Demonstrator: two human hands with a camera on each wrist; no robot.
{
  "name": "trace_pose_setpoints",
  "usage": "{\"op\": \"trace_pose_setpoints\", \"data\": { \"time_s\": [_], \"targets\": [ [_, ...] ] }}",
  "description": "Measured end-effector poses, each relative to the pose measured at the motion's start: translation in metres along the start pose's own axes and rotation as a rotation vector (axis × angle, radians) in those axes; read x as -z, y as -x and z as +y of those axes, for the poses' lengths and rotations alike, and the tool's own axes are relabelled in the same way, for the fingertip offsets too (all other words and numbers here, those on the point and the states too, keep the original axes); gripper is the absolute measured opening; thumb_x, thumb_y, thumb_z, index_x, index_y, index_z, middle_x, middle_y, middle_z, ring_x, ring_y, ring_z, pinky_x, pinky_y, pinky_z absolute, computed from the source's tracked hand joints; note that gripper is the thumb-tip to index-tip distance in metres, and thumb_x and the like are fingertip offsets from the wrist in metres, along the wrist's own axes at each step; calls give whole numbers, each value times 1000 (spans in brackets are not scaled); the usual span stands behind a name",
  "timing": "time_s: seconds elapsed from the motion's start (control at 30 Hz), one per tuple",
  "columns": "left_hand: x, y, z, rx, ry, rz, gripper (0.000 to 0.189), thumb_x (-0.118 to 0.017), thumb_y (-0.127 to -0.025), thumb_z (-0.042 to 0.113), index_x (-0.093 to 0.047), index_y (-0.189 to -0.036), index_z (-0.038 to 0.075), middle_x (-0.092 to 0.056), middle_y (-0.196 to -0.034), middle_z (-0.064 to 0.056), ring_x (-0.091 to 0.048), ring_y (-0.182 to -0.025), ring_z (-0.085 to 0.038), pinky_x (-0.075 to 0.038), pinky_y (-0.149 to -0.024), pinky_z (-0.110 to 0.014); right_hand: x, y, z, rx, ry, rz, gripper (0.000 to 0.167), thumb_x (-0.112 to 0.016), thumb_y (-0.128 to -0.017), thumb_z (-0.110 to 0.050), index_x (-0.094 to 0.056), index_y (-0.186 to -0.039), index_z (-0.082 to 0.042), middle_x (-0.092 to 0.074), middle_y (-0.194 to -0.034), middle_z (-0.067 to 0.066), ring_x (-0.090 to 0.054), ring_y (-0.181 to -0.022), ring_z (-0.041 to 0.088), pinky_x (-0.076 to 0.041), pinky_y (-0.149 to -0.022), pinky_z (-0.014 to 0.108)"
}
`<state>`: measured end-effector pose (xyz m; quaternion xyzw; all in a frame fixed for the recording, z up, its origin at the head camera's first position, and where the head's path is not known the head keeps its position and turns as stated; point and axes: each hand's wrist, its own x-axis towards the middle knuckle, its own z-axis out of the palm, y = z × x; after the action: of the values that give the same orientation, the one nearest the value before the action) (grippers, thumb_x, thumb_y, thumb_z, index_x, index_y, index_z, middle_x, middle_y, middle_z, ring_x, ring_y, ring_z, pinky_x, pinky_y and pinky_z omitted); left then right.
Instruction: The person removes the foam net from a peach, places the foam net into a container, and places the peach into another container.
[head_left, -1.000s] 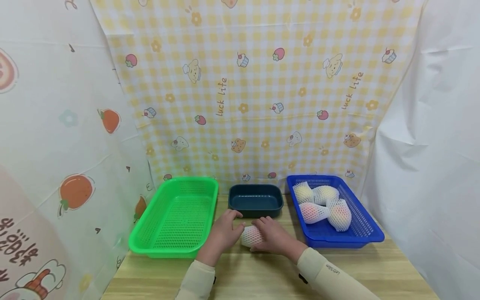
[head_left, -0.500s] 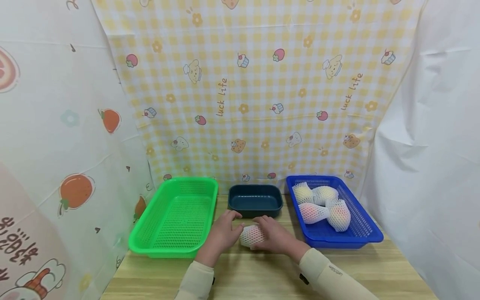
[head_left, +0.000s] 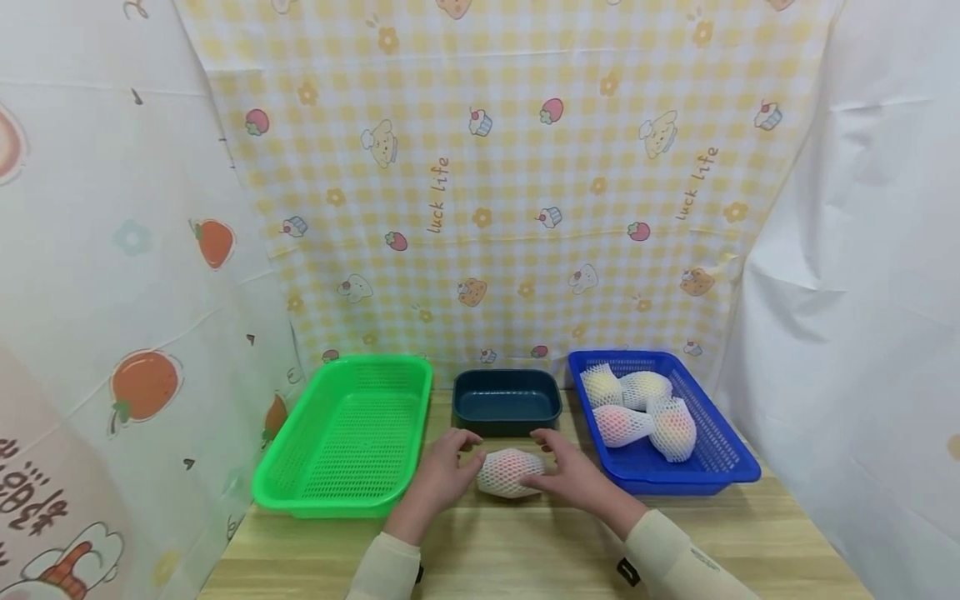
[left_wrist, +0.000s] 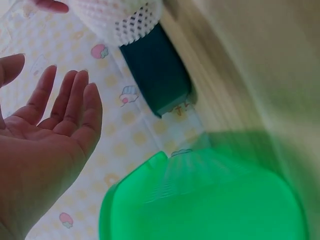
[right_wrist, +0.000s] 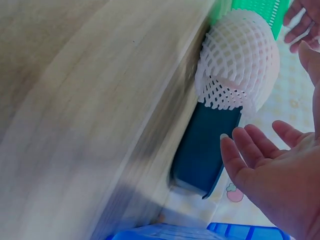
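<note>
A pinkish-yellow fruit in a white foam net sleeve (head_left: 511, 473) lies on the wooden table between both hands; the net hides its exact kind. My left hand (head_left: 444, 468) is at its left side, thumb tip close to the net, fingers relaxed and apart. On the other side, my right hand (head_left: 576, 477) spreads its fingers, thumb by the net; the head view does not settle whether it touches. Both wrist views show bare palms, the left hand (left_wrist: 55, 130) and the right hand (right_wrist: 275, 170) gripping nothing. Just behind the fruit stands a dark teal box (head_left: 507, 404).
A green plastic basket (head_left: 264, 492) stands at left. At right, a blue basket (head_left: 738, 454) holds several net-wrapped fruits (head_left: 673, 429). The wooden table (head_left: 517, 554) extends toward me. A checked cloth (head_left: 480, 167) hangs behind, with white sheets at the sides.
My right hand has let go of the net-wrapped fruit and moved a little to the right, showing more of it. The left hand has hardly moved. The view has shifted slightly.
</note>
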<state>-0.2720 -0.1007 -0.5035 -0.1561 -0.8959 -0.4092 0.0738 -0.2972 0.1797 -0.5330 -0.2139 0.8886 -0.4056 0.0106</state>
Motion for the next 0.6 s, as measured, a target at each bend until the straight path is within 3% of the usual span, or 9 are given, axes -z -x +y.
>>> {"op": "trace_pose_setpoints", "data": {
  "time_s": [0.33,0.6],
  "targets": [
    [-7,13,-15,10,36,57,26,-76,-105,21,-73,-126,7,-72,-125,-11,-69,-117,-35,-60,-96,-52,2,4,-2,-22,-32,10,79,-86,-98,-43,-51,-158,-5,-56,-156,23,-54,-143,44,-48,-113,65],
    [-8,13,-19,27,41,39,27,-76,-104,20,-73,-126,4,-72,-125,-12,-69,-116,-36,-60,-94,-52,-1,3,5,-28,-46,-4,81,-86,-98,-44,-50,-158,-2,-56,-153,25,-56,-139,43,-52,-109,63]
  ]
}}
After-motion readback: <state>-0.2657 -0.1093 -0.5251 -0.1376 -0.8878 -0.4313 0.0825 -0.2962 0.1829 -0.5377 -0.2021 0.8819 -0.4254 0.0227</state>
